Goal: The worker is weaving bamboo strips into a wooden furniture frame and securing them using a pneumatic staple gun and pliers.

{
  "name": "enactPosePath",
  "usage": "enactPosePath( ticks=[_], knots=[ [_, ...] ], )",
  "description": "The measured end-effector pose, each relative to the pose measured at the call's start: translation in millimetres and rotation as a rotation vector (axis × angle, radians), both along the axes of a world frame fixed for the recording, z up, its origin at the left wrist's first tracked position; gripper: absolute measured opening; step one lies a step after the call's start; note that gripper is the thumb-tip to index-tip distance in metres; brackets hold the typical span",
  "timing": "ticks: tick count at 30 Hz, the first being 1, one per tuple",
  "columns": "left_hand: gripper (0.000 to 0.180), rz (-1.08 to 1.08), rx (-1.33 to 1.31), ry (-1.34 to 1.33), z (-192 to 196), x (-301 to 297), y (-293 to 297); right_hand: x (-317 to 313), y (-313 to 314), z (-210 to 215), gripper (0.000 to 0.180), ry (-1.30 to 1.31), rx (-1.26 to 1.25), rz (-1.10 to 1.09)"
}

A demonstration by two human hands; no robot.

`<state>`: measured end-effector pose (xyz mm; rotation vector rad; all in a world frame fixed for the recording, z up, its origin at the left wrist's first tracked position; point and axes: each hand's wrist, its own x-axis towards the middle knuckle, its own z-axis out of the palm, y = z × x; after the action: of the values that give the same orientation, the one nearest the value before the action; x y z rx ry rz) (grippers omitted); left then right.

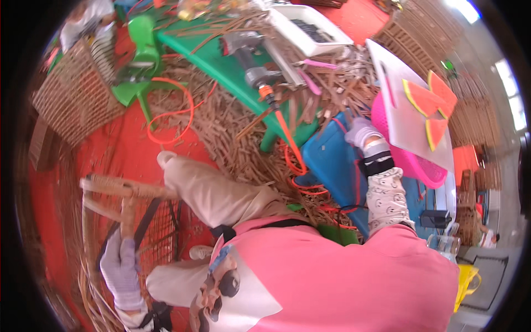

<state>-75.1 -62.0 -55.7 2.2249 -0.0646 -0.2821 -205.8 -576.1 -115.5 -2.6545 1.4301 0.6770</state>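
My left hand (123,271), in a pale glove, is at the lower left on a brown frame of bent wooden strips (124,188). Its fingers lie along an upright strip and seem to close round it. The frame stands beside my left leg, and dark mesh (166,229) shows inside it. My right hand (364,133), gloved too, reaches forward over the edge of a blue plastic tabletop (332,152), close to loose wooden strips (348,77). Blur and the hand's angle hide its fingertips. Left of it, an air nail gun (249,61) with an orange hose lies on a green table (199,47).
A white tray (310,47) of dark strips lies at the back. On the right, a white board with watermelon-slice shapes (406,94) overlaps a pink basket (417,166). Wood scraps (221,122) cover the red floor. Another person (94,22) sits far left by a slatted crate (77,94).
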Motion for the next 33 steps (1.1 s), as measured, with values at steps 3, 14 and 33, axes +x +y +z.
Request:
enactPosePath(
  ticks=[3,14,33],
  knots=[
    [0.025,-0.046,0.16,-0.117,1.3,2.3,-0.5,-16.6,14.4,-6.3,0.023,-0.55,0.32,0.052],
    [0.035,-0.08,-0.155,-0.099,-9.5,-1.0,4.8,37.8,173.7,42.1,0.054,-0.917,1.157,0.339],
    [0.037,-0.116,-0.135,-0.016,1.9,-4.1,4.0,84.8,299.5,24.2,0.052,-0.961,1.269,1.091]
  ],
)
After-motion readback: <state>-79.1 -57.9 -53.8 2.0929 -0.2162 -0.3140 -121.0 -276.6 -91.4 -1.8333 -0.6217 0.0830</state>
